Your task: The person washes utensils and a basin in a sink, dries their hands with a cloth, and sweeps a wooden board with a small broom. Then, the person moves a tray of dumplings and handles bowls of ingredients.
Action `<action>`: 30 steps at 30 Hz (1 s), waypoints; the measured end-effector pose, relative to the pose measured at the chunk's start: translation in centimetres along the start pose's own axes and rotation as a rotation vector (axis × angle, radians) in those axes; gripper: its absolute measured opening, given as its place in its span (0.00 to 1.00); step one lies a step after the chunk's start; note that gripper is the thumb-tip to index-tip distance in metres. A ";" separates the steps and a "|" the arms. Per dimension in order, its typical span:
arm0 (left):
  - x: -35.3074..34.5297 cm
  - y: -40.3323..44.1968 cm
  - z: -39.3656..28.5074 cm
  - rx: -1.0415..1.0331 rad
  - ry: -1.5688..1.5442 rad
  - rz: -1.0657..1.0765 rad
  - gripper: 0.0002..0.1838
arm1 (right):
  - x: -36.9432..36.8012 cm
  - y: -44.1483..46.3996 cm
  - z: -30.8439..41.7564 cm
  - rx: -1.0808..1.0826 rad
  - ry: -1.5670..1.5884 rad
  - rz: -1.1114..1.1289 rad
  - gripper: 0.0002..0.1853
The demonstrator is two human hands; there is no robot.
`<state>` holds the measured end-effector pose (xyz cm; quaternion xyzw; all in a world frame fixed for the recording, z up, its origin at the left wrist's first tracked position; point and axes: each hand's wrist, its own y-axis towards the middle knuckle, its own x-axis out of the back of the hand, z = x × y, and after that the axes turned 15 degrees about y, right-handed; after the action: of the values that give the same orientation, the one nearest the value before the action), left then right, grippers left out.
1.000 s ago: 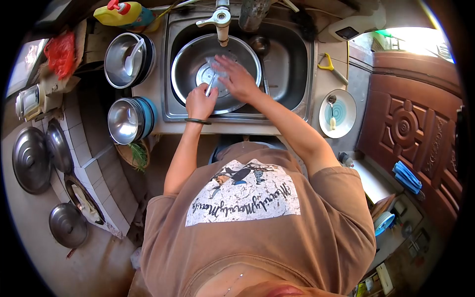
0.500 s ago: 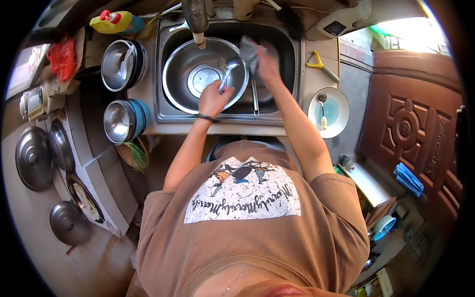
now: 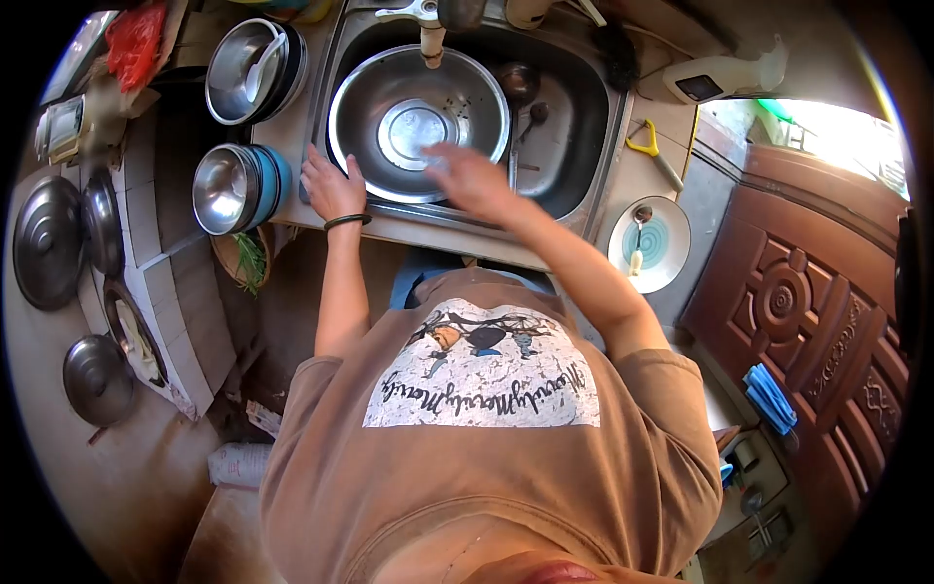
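A wide metal basin (image 3: 477, 78) sits in the left part of the sink (image 3: 589, 175), under the faucet (image 3: 432, 44). Dark specks lie on its inner wall. My left hand (image 3: 336, 190) holds nothing, its fingers spread at the sink's left front corner beside the basin. My right hand (image 3: 472, 182) hovers over the basin's front right, smeared by motion, so I cannot tell whether anything is in its fingers. Right of the basin, a ladle (image 3: 519, 84) and a dark spoon (image 3: 535, 115) rest in the sink. The grey scrubbing pad is out of sight.
Stacked metal bowls (image 3: 222, 188) and another stack with a white spoon (image 3: 261, 68) stand left of the sink. To the right are a yellow peeler (image 3: 644, 146) and a plate (image 3: 671, 229) with a spoon. A wooden door (image 3: 808, 302) stands further right.
My left hand has let go of the spoon and moved left to the sink's corner. My right hand has swung left from the sink's right side to over the basin. The view has shifted.
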<state>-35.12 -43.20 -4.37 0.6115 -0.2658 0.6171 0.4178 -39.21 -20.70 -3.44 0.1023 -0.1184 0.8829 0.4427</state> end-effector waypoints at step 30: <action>-4.7 5.7 0.3 -0.188 -0.286 0.280 0.25 | -8.2 0.7 0.6 -0.177 0.126 0.115 0.25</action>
<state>-40.23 -47.21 -7.84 0.6082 -0.4609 0.5489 0.3411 -34.96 -27.49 -5.28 0.0004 -0.1735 0.8977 0.4051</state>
